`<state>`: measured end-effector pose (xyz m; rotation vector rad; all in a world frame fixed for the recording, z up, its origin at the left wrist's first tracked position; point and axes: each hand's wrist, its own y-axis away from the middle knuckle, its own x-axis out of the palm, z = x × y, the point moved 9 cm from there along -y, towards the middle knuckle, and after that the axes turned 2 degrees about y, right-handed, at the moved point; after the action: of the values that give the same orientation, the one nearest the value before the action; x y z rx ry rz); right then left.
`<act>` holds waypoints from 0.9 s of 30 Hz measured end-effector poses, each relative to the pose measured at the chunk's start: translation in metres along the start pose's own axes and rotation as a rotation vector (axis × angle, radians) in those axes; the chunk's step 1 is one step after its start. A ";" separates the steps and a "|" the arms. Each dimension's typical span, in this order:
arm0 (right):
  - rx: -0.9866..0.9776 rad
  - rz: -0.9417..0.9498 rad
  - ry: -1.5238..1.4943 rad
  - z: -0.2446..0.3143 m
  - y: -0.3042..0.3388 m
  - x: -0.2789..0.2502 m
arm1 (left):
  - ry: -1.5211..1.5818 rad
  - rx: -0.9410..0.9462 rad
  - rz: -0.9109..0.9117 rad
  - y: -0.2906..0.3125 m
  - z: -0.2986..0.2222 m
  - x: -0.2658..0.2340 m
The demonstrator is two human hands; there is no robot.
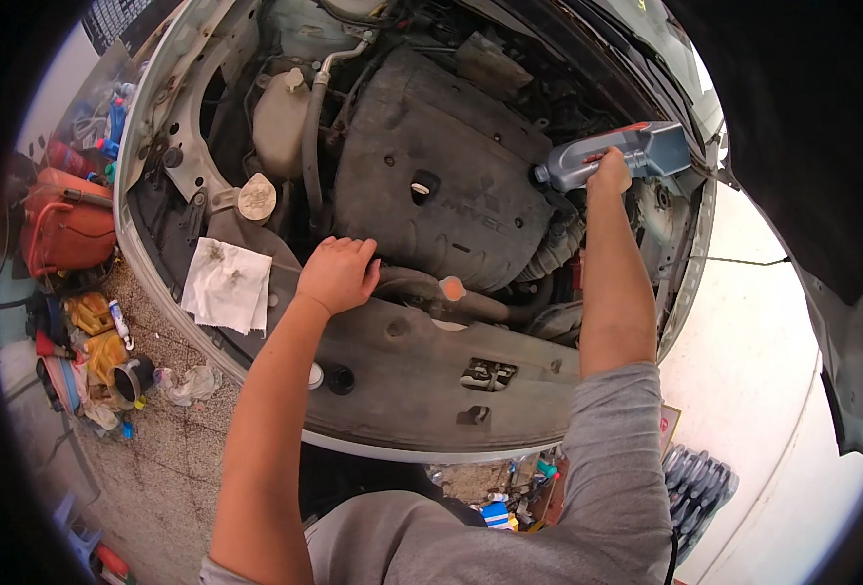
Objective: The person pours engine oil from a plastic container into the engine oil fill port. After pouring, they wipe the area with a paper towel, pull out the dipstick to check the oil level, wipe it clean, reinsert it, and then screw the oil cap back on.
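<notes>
- Grey plastic bottle with moulded sides [653, 151]: at the right of the engine bay, held lying on its side. Long axis runs across the view, neck to the left and slightly lower in the picture, base to the right.
- Far left of the bay: square white folded cloth or paper, smudged dark [225, 286], on the front edge; round off-white cap [257, 198] just above it.
- Left hand [339, 275]: palm down, fingers fairly close together, nothing held. Rests at the front of the bay by the lower left corner of the broad black plastic engine cover [431, 166]; whether the fingertips touch the cover, cannot tell. Well apart from the bottle.
- Centre: round orange-topped cap [452, 289], between left hand and right forearm, below the cover.
- Bottle neck: at the cover's right edge, pointing in over it. Mouth seems close to a dark round fitting there; seated in it or just above, unclear at this angle.
- Right hand [609, 174]: closed about the bottle's middle, hence the nearer hand. Forearm comes up from below, roughly square to the bottle's long axis.
</notes>
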<state>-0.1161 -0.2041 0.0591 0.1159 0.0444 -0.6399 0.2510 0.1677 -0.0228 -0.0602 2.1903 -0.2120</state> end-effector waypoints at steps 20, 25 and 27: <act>-0.054 -0.035 0.023 0.009 0.015 0.009 | -0.005 0.002 -0.019 0.000 -0.001 -0.003; -0.049 -0.038 0.047 0.009 0.015 0.008 | -0.009 0.000 -0.015 0.000 -0.001 -0.003; -0.046 -0.039 0.041 0.009 0.015 0.007 | -0.014 -0.014 0.009 0.000 0.001 0.000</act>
<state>-0.1011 -0.1973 0.0691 0.0842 0.1013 -0.6750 0.2518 0.1677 -0.0231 -0.0597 2.1783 -0.1908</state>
